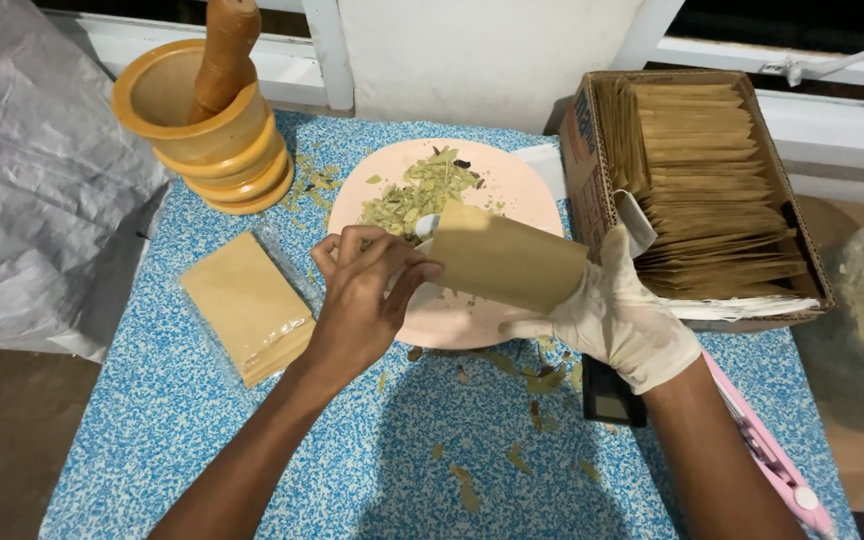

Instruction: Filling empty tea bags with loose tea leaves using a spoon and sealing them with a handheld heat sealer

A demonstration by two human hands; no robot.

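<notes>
My gloved right hand [617, 315] grips the pouch [505, 262] over the plate [472, 320], its long axis running leftward to the mouth. My bare left hand [362, 300], nearer that mouth, pinches a spoon [428, 226] there, leaves [417, 192] just beyond.

Two hands: left [362, 300], right [617, 315]. One plate [472, 310], one pestle [222, 55], one box [592, 170] of envelopes, one envelope [507, 262] held. Stacked mortars [217, 150]: count unclear.
</notes>
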